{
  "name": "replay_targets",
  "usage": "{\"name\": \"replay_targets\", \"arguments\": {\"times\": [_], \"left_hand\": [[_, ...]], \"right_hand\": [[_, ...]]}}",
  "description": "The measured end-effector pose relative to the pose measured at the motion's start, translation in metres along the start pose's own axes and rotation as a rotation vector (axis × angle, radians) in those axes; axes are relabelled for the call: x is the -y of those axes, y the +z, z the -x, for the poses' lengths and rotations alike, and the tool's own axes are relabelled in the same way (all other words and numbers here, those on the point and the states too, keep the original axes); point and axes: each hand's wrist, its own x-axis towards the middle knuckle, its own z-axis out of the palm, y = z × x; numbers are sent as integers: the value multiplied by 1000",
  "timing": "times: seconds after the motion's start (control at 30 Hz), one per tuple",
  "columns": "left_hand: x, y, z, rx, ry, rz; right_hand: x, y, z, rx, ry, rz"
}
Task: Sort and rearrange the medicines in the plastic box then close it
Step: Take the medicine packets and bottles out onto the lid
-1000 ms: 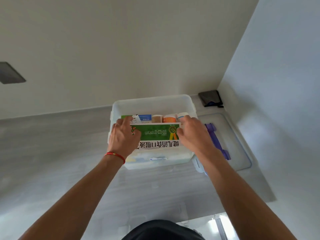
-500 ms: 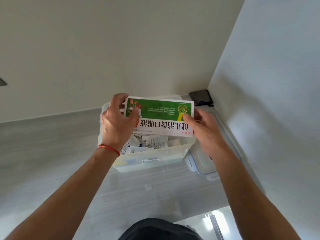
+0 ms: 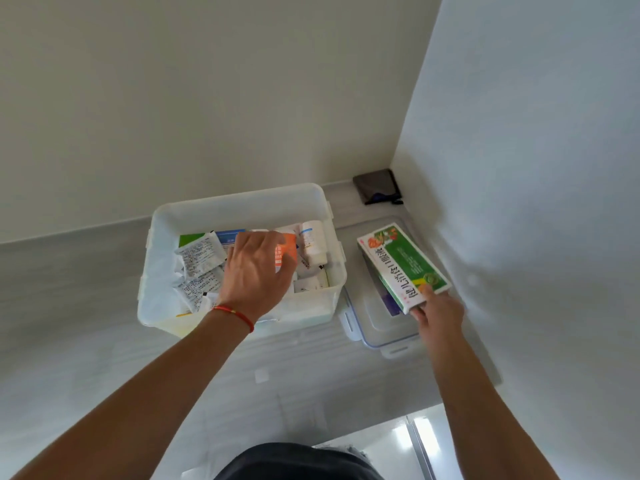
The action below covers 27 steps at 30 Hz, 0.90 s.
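Holding the green-and-white medicine carton (image 3: 403,266) out over the detached box lid (image 3: 388,327), right hand (image 3: 438,315) pinching its near end, thumb on top and fingers (image 3: 417,311) curled beneath. Judged a parking move: large carton out of the way so the smaller stock can be sorted.

Reaching into the translucent plastic box (image 3: 239,206) with the left hand (image 3: 258,271), fingers bent down over an orange-and-white pack (image 3: 289,251). Cannot tell whether gripping it or only touching, fingertips being hidden behind the knuckles. Just beyond those fingers, a white bottle (image 3: 313,242) lying on its side; left of the fingers, printed sachets (image 3: 199,258) heaped loosely; past them, a blue-and-white box (image 3: 230,237) and a green edge, mostly covered.

Unclear whether the carton rests on the lid or hangs above it. Purple handle (image 3: 389,303) of the lid showing only as a sliver under the carton. Box floor under the palm unseen. Dark pouch (image 3: 377,190) in the corner well beyond the right fingers, identity uncertain.
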Motion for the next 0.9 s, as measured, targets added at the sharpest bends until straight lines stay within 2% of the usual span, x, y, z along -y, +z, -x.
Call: {"name": "replay_targets", "arguments": {"times": [0.1,0.17,0.23,0.3,0.37,0.43,0.53,0.6,0.7,0.77,0.83,0.9], "left_hand": [[0,0,0,-17,-27,17],[-1,-3,1,-38,-14,73],[0,-8,1,-57,-25,142],[5,-14,2,-66,-41,155],[11,-19,5,-62,-65,112],[18,-23,10,-83,-100,41],[22,-25,18,-83,-134,-11],[22,-22,16,-71,-143,-16],[21,-20,15,-66,-152,-52],[22,-21,18,-79,-148,-38],[24,-21,19,-92,-154,-16],[25,-21,19,-105,-152,-4]], "right_hand": [[-18,-2,-20,-21,78,101],[-18,2,-29,-25,58,215],[-12,5,-29,-53,-29,491],[0,11,-19,-87,-194,733],[11,21,-4,-16,-375,735],[25,39,18,96,-577,679],[45,76,59,361,-943,640],[53,102,79,506,-1136,719],[53,140,89,645,-1353,1092],[47,161,88,686,-1383,1471],[39,174,84,613,-1335,1902],[33,182,82,485,-1308,2168]]}}
